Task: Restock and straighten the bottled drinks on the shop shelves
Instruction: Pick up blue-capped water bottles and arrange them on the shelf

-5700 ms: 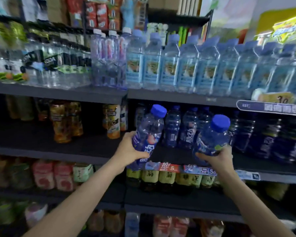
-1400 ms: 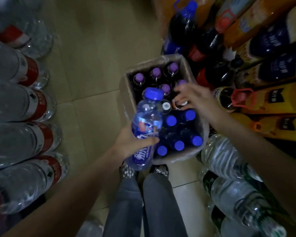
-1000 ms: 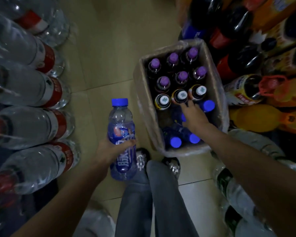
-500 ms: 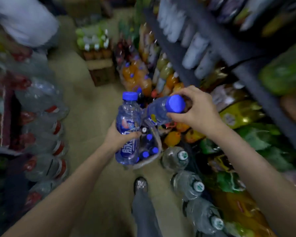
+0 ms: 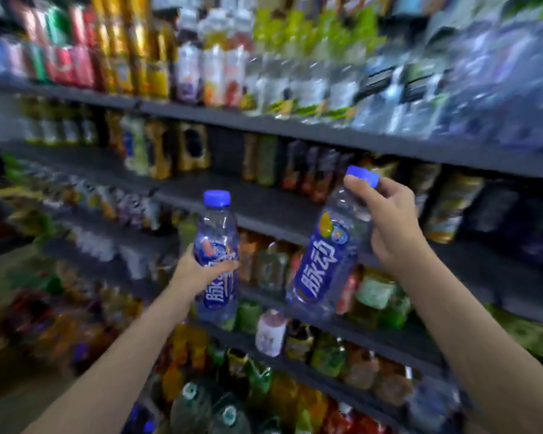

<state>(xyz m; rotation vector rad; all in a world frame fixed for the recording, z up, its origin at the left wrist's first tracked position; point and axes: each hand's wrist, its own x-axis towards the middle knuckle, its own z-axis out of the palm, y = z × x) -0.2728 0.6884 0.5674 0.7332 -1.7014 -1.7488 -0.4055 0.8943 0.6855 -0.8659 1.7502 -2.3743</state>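
Blue caps top both bottles you are holding up in front of the shelves. Your left hand [image 5: 201, 270] wraps round the middle of the left bottle [image 5: 216, 255], which stands upright. Your right hand [image 5: 386, 223] pinches the right bottle [image 5: 326, 261] at its neck just under the cap, and that bottle hangs tilted, its base swung toward the left one; the two bottles are apart. Both carry blue labels with white lettering.

Behind them, dark shelves [image 5: 264, 214] run from near right to far left, packed with drinks that are too blurred to read. Amber and dark bottles [image 5: 170, 148] stand on the shelf level with your hands. Red and gold cans [image 5: 85, 57] fill the upper left, clear bottles [image 5: 420, 89] the upper right. Green and orange bottles [image 5: 264, 386] crowd the lowest rows, with large clear bottles [image 5: 210, 411] at the bottom near you.
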